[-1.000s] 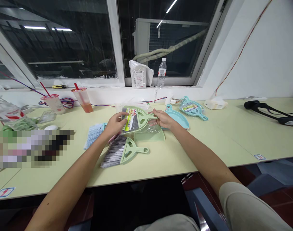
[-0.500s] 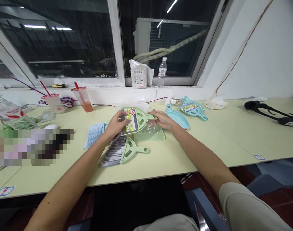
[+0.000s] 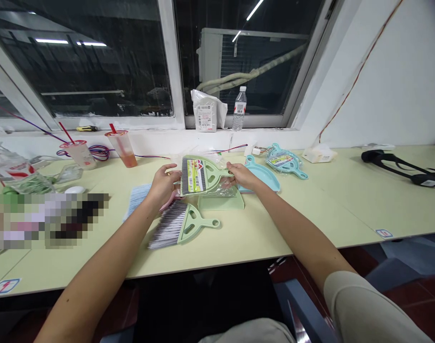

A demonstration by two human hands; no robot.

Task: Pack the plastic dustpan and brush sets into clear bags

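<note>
A packaged green brush set (image 3: 199, 176) in a clear plastic bag, with a colourful label, is held up over the table between both hands. My left hand (image 3: 163, 185) grips its bristle end and my right hand (image 3: 241, 175) grips the handle end. Just below lies a loose green hand brush (image 3: 182, 226) with grey bristles, and behind that a green dustpan (image 3: 222, 201) rests flat. A blue brush (image 3: 136, 200) lies under my left forearm.
A blue dustpan (image 3: 262, 176) and a bagged blue set (image 3: 286, 162) lie to the right. Two drink cups (image 3: 123, 147) with straws stand at the back left. A bottle (image 3: 240, 108) and a white bag (image 3: 206, 112) sit on the window sill. A black strap (image 3: 403, 166) lies far right.
Both hands have tilted the packaged set upward so its label faces me. My left hand has slid from on top of the pack to its left edge.
</note>
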